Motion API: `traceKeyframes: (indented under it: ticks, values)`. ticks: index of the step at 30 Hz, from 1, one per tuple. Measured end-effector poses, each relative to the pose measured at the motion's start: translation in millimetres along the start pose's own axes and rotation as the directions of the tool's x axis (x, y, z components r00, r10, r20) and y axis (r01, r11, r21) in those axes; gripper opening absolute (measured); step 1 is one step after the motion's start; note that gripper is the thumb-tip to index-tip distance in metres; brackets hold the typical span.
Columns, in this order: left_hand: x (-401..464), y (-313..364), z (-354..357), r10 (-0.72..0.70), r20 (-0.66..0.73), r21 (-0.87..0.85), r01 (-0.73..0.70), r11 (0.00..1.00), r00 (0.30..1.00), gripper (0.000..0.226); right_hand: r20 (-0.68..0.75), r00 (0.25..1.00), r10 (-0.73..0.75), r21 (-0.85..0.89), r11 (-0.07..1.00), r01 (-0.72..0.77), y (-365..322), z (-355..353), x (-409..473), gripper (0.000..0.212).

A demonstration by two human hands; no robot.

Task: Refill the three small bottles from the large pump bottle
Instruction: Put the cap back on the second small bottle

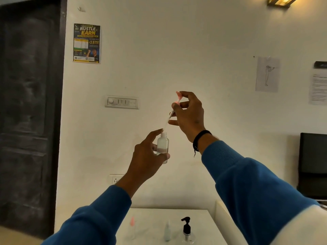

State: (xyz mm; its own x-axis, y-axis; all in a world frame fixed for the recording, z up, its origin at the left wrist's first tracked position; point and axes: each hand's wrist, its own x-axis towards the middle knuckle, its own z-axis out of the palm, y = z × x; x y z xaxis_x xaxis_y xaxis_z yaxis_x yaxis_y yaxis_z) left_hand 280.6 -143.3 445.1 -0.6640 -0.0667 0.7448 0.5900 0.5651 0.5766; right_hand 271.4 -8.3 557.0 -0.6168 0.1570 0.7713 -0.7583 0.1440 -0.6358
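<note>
Blue sleeves [247, 188] raised, left hand [146, 160] gripping upright small bottle [162, 147], right hand [189, 115] above pinching pink-capped spray tube [177, 101], tip at bottle neck.

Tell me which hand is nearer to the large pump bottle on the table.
Left, though neither is close. The left hand, gripping a small bottle, is raised above the pump bottle; the right hand holds the pink sprayer top higher still.

Wall poster [86, 43] reading "HUSTLE EARN" and "3,975!", other sheets' print illegible
</note>
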Motion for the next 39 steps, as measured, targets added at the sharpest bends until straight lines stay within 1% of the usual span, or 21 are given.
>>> traceKeyframes:
  ticks: [3, 9, 13, 15, 22, 28, 39]
  values:
    - [0, 3, -1, -0.003, 0.002, -0.022, 0.003, 1.0, 1.0, 0.079, 0.008, 1.0, -0.004, -0.018, 1.0, 0.004, 0, -3, 0, 0.04]
    - [1, 7, 1, -0.01, 0.01, -0.019, 0.01, 1.0, 1.0, 0.078, 0.075, 0.997, -0.016, -0.083, 0.996, 0.023, 3, -5, -8, 0.04]
    - [0, 9, 2, -0.011, 0.004, -0.02, 0.011, 1.0, 1.0, 0.077, 0.119, 0.992, -0.046, -0.17, 0.983, 0.066, 10, -4, -16, 0.04]
    - [-1, 9, 2, -0.015, 0.003, -0.012, 0.015, 1.0, 1.0, 0.076, 0.123, 0.991, -0.054, -0.208, 0.975, 0.079, 14, -4, -19, 0.04]
    - [0, 10, 3, -0.028, 0.001, -0.017, 0.028, 0.999, 1.0, 0.076, 0.148, 0.987, -0.06, -0.233, 0.968, 0.094, 16, -2, -25, 0.041]
    - [0, 9, 5, -0.04, -0.006, -0.025, 0.04, 0.999, 0.999, 0.075, 0.174, 0.982, -0.07, -0.297, 0.947, 0.12, 14, 0, -25, 0.039]
    - [2, 3, 5, -0.063, 0.006, -0.021, 0.063, 0.998, 0.998, 0.076, 0.179, 0.983, -0.041, -0.357, 0.928, 0.104, 24, 7, -30, 0.038]
